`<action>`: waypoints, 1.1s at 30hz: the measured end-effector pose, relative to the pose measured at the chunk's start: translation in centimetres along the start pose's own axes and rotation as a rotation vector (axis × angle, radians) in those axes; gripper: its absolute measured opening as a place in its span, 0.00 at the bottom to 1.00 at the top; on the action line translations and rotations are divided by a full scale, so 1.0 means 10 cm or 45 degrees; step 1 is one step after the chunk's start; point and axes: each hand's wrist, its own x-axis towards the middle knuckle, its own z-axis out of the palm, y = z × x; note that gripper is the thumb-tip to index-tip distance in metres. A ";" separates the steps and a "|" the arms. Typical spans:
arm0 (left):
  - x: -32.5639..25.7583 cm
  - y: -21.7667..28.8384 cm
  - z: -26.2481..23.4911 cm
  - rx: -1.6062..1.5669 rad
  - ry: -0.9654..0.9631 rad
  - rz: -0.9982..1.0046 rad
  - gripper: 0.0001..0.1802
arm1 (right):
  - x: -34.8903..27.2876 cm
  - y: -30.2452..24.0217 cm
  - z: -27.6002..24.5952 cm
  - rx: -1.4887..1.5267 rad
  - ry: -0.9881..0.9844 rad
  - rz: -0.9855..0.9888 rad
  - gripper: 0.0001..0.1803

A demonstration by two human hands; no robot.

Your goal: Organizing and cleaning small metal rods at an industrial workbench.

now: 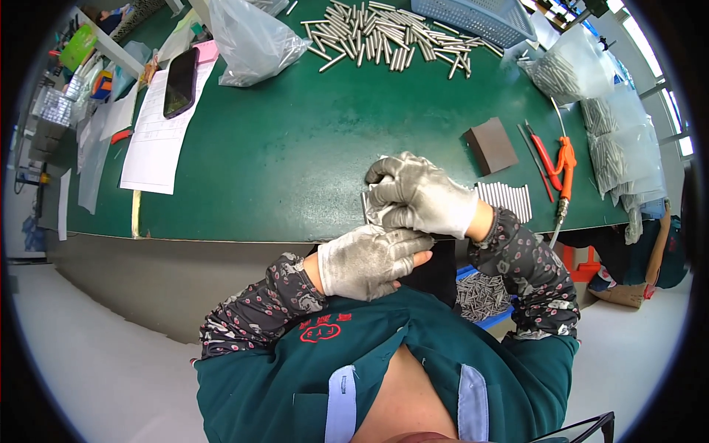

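Observation:
Both hands wear greyish-white gloves. My right hand (421, 196) is curled at the near edge of the green table, thumb and fingers drawn together; whatever is between them is hidden. It covers part of a row of metal pins (508, 201), laid side by side, which shows to its right, with a pin end at its left. My left hand (369, 262) is just below, in front of the table edge, fingers stretched out to the right beneath the right hand. Bare fingertips stick out of its glove. No held thing is visible in it.
Loose metal pins (384, 33) are heaped at the back by a blue basket (480, 18). To the right are a brown block (491, 146), an orange air gun (566, 166) and bagged pins (609, 159). A phone (181, 83) rests on papers at left. A blue bin (493, 319) of pins is below the edge.

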 end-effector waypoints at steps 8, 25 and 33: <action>0.00 0.00 -0.02 -0.012 0.026 0.039 0.37 | 0.12 0.04 0.22 0.032 0.121 0.378 0.13; 0.02 -0.02 -0.05 -0.071 0.087 0.127 0.30 | 0.15 0.32 0.14 1.880 0.578 0.753 0.17; -0.13 0.03 -0.23 0.723 0.271 -0.863 0.55 | -0.25 0.33 -0.15 0.357 0.457 0.848 0.21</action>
